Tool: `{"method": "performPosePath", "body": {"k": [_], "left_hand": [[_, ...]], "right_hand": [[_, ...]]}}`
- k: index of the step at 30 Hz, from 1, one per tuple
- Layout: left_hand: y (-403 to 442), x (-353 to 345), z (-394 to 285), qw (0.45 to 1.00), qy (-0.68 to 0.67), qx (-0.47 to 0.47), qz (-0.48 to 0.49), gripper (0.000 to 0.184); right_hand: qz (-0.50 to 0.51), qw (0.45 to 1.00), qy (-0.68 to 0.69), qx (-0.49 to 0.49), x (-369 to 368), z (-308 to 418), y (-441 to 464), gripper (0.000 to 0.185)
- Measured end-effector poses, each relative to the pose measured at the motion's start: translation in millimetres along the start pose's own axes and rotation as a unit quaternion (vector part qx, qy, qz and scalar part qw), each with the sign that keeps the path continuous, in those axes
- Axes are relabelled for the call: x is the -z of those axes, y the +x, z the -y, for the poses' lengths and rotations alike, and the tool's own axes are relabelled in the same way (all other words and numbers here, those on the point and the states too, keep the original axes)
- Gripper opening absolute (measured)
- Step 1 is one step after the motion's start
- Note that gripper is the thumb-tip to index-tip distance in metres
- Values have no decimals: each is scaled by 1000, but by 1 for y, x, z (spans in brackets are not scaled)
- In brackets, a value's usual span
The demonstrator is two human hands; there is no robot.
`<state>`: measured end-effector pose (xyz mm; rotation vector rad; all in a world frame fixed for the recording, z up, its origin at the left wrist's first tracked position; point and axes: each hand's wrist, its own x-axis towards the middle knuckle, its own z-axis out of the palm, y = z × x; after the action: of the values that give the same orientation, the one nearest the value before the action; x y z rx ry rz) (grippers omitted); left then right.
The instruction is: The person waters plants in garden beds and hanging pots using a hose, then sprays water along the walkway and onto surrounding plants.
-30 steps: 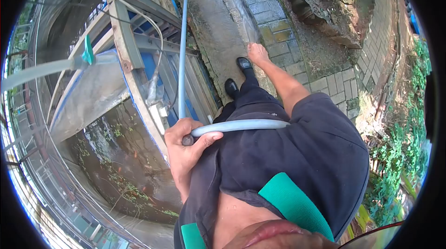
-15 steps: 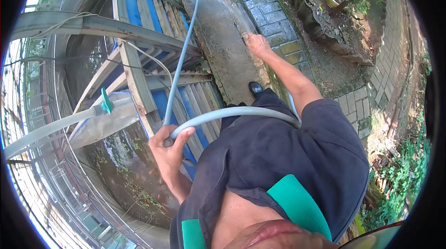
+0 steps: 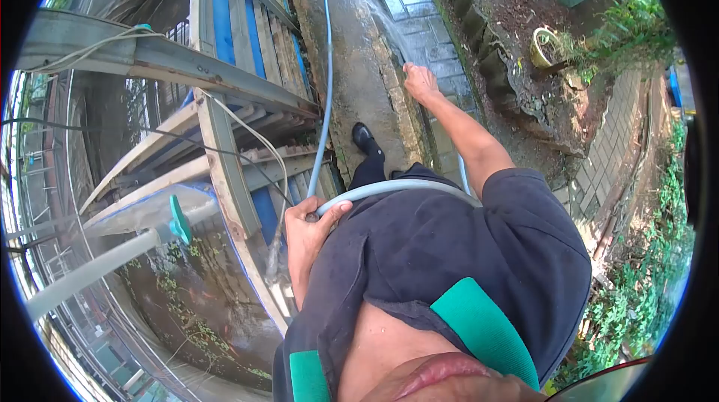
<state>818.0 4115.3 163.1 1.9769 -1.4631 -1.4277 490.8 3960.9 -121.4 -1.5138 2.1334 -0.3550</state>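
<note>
My left hand (image 3: pixel 307 231) is closed around a light blue-grey hose (image 3: pixel 404 186) beside my waist. One stretch of that hose runs from this hand up along the walkway; another curves across the front of my dark shirt and under my right arm. My right hand (image 3: pixel 421 84) is held out ahead over the path, its fingers wrapped round what appears to be the hose end, mostly hidden by the hand. A thin spray of water (image 3: pixel 383 21) leaves it and lands farther up the path.
At left, a wood-slatted frame (image 3: pixel 225 170) stands over a murky pond (image 3: pixel 187 289) with floating plants. A pale pipe with a green valve handle (image 3: pixel 179 220) crosses there. The wet walkway (image 3: pixel 356 80) borders paving bricks (image 3: pixel 427 20). At right are a planter bed and a yellowish pot (image 3: pixel 541 48).
I have stepped forward, and one boot now shows ahead on the walkway. My left hand has come closer to my body with the hose. Both hands keep their grip.
</note>
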Motion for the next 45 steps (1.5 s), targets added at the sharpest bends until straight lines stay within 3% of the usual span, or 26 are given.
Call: {"method": "performPosePath", "body": {"k": [2, 5, 8, 21, 27, 29, 33, 38, 42, 45], "left_hand": [[28, 11, -7, 1000, -24, 3, 10, 45], [68, 23, 1, 999, -50, -2, 18, 45], [91, 38, -10, 997, -70, 18, 26, 43], [129, 59, -44, 991, -110, 66, -27, 37], [177, 65, -75, 995, -82, 46, -42, 37], [215, 67, -84, 998, -45, -13, -43, 37], [299, 67, -166, 989, 12, -140, -48, 44], [407, 71, -285, 972, 92, -213, -28, 52], [466, 75, -357, 965, 87, -244, 48, 38], [492, 74, -396, 962, 69, -258, 65, 40]], "right_hand": [[-12, 1000, 2, 8, 17, 28, 19, 28], [82, 983, -92, 134, 9, 53, 49, 27], [101, 979, -117, 133, 2, 82, 75, 27], [-16, 998, 6, 68, 11, 155, 195, 28], [-28, 997, 11, 75, 26, 167, 263, 30], [-27, 997, 29, 63, 29, 171, 290, 30], [-22, 993, 43, 106, 14, 178, 366, 30], [-32, 989, 63, 128, 38, 193, 466, 28], [-104, 983, 139, 56, 77, 182, 536, 25], [-136, 977, 163, -14, 93, 155, 580, 24]]}}
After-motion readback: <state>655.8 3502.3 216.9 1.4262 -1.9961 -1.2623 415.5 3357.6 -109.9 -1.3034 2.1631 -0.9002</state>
